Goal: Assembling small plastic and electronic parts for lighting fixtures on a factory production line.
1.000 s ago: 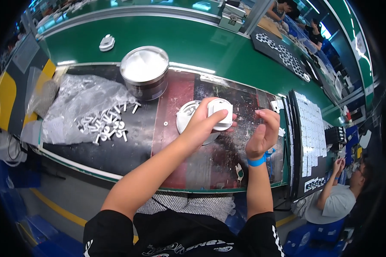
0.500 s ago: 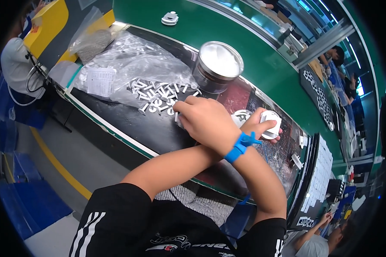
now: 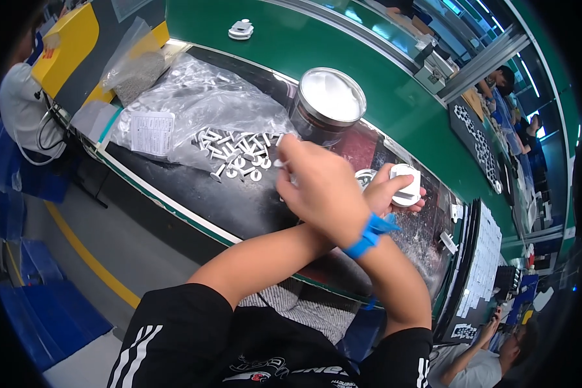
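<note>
My forearms cross, the right one over the left. My left hand (image 3: 385,191) is closed around a round white plastic part (image 3: 405,185), with the thumb pressed on its raised block. My right hand (image 3: 326,187), with a blue band at the wrist, is beside the loose white flat-headed pins (image 3: 238,155). A small white pin (image 3: 279,163) shows between its thumb and forefinger, mostly hidden by them. Behind my wrists, another round white part (image 3: 364,176) lies on the dark worktop, partly covered.
A clear plastic bag (image 3: 204,87) spills the pins onto the worktop (image 3: 197,191). Beyond my hands stands an open tin (image 3: 330,100) with white contents. White parts (image 3: 240,30) sit on the green surface. Papers (image 3: 478,258) line the right edge. Other people work around.
My right hand has shifted slightly right and its fingers have changed pose, with a white pin now showing between them. My left hand keeps hold of the round part, almost unmoved.
</note>
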The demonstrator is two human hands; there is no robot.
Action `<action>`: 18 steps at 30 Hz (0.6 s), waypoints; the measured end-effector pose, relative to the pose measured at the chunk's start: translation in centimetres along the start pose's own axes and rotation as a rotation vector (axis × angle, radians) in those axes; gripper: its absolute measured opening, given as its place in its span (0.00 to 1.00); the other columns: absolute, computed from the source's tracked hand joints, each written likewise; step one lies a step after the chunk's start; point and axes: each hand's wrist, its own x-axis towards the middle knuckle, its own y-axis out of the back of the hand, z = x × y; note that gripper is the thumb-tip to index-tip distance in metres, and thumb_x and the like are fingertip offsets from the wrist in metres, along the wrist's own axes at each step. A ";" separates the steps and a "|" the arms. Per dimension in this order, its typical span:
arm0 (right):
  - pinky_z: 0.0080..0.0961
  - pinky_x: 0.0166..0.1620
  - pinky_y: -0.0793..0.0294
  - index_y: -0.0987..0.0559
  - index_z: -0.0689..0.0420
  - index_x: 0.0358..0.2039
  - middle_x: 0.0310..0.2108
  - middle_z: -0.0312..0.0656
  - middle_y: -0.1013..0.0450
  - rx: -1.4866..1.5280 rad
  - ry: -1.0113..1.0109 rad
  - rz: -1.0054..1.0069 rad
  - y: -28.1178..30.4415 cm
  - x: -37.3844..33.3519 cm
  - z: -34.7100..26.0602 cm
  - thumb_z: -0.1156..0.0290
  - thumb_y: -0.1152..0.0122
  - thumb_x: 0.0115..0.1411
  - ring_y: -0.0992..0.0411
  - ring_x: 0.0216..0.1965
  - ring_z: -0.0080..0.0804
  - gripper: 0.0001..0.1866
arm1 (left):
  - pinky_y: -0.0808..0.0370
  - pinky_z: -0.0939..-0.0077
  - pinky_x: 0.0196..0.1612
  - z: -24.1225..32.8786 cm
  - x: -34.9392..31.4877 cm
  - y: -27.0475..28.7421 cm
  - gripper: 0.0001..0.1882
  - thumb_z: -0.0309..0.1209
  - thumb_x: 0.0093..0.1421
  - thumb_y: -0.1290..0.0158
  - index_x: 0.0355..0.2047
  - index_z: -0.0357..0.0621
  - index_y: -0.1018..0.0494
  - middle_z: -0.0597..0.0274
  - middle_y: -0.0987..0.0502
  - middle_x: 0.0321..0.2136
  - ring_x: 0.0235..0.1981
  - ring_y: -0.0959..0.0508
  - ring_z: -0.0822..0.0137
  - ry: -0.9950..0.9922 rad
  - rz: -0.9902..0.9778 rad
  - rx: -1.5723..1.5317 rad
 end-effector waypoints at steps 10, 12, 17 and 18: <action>0.18 0.37 0.27 0.23 0.64 0.40 0.37 0.41 0.25 0.624 -0.273 0.551 10.8 -12.4 9.5 0.82 0.41 0.60 0.28 0.32 0.21 0.07 | 0.18 0.63 0.43 3.3 -0.4 0.3 0.16 0.33 0.68 0.55 0.51 0.38 0.43 0.41 0.23 0.41 0.39 0.18 0.53 -0.278 0.053 0.056; 0.18 0.38 0.26 0.21 0.64 0.42 0.37 0.41 0.23 0.603 -0.414 0.506 10.2 -14.5 13.1 0.81 0.39 0.60 0.26 0.35 0.22 0.09 | 0.18 0.63 0.44 3.3 -0.1 0.5 0.16 0.33 0.68 0.54 0.51 0.38 0.43 0.41 0.23 0.42 0.39 0.18 0.53 -0.268 0.040 0.067; 0.21 0.39 0.24 0.21 0.60 0.45 0.32 0.39 0.21 0.367 -0.518 0.379 6.7 -17.5 16.2 0.80 0.35 0.55 0.23 0.33 0.24 0.15 | 0.19 0.61 0.46 3.6 -0.5 -0.1 0.18 0.34 0.68 0.53 0.52 0.38 0.42 0.38 0.24 0.44 0.41 0.19 0.51 -0.267 0.038 0.142; 0.21 0.39 0.24 0.21 0.60 0.45 0.32 0.39 0.21 0.372 -0.525 0.388 6.7 -17.6 16.4 0.80 0.35 0.55 0.23 0.33 0.24 0.15 | 0.19 0.60 0.47 3.7 -0.6 -0.2 0.18 0.34 0.68 0.53 0.53 0.38 0.42 0.38 0.24 0.45 0.41 0.19 0.51 -0.275 0.043 0.161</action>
